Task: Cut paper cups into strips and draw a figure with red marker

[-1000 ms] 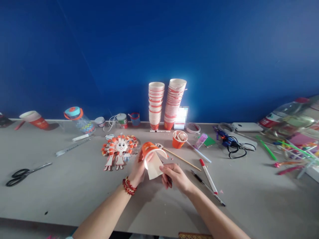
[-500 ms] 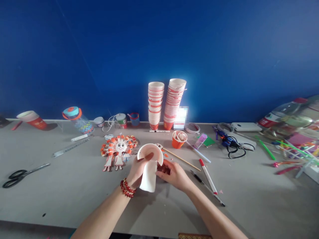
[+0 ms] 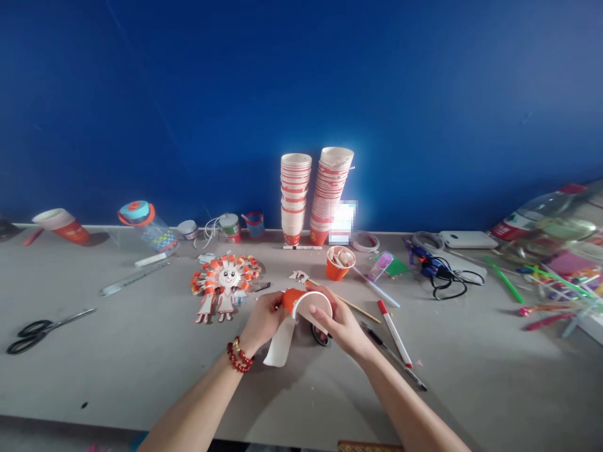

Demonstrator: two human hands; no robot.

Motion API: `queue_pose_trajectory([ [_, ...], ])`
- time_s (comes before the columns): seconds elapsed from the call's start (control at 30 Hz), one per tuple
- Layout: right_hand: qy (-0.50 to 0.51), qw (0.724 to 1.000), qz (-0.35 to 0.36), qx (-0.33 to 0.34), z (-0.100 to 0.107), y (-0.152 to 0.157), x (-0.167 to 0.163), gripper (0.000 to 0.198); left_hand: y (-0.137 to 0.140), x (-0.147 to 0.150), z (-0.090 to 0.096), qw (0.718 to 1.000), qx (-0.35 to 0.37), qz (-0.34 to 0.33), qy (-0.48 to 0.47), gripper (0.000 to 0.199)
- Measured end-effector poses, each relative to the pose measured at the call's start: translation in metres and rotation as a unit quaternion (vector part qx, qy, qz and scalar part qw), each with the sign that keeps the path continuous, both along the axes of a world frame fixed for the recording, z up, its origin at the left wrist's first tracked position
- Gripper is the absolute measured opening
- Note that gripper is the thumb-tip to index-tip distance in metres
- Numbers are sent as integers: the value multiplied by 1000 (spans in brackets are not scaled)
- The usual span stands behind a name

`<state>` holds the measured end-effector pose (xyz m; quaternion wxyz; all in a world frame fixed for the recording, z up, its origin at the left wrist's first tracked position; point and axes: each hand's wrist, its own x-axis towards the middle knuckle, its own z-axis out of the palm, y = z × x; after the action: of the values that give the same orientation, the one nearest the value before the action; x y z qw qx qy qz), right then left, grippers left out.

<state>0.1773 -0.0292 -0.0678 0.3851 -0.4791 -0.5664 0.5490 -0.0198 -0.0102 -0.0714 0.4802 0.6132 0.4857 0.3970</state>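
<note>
A cut paper cup (image 3: 314,306), orange outside and white inside, is held between both hands above the table. A long white strip (image 3: 281,344) cut from its wall hangs down at the left. My left hand (image 3: 264,320), with red bead bracelets at the wrist, grips the cup's orange side. My right hand (image 3: 343,321) clasps the other side, thumb pressed on the white inner face. Dark scissor handles (image 3: 321,335) show just under my right hand; whether its fingers hold them, I cannot tell. Paper dolls with orange-and-white fringes (image 3: 227,279) lie to the left.
Two tall stacks of paper cups (image 3: 294,194) stand by the blue wall. In front is an orange cup of scraps (image 3: 339,263). A red-capped marker (image 3: 394,333), a pen (image 3: 400,364) and a wooden stick (image 3: 355,309) lie right; black scissors (image 3: 35,336) lie far left.
The cup has turned, so its orange outside now shows. My right hand has moved up from beside the strip onto the cup, and the dark scissor handles have come into view.
</note>
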Motion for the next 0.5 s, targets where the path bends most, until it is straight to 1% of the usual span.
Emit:
queue_pose_trajectory([
  [0.07,-27,999,-42,8,-4,3,-1,40,-2,1,1,1000,22,-12,12,14],
  [0.1,-29,998,-57,9,-5,4,-1,37,-3,1,2,999,29,-16,-8,12],
  [0.13,-14,997,-70,0,-6,6,-2,35,-4,1,4,998,25,-27,-48,15],
  [0.17,16,997,-79,-16,-6,6,-2,35,-5,1,6,993,11,-45,-108,24],
  [0.23,98,990,-90,-54,-6,7,-3,36,-6,1,8,966,-33,-90,-242,41],
  [0.3,173,977,-98,-81,-6,5,-5,38,-5,2,7,937,-59,-108,-326,47],
  [0.33,200,970,-102,-93,-6,4,-6,39,-5,3,5,931,-55,-108,-343,48],
  [0.4,236,959,-104,-122,-7,1,-10,41,-6,6,-1,934,-24,-103,-341,48],
  [0.47,247,952,-93,-154,-10,-2,-15,43,-9,10,-7,939,2,-100,-328,65],
  [0.5,244,952,-82,-165,-11,-4,-18,43,-11,12,-8,941,2,-99,-324,73],
])
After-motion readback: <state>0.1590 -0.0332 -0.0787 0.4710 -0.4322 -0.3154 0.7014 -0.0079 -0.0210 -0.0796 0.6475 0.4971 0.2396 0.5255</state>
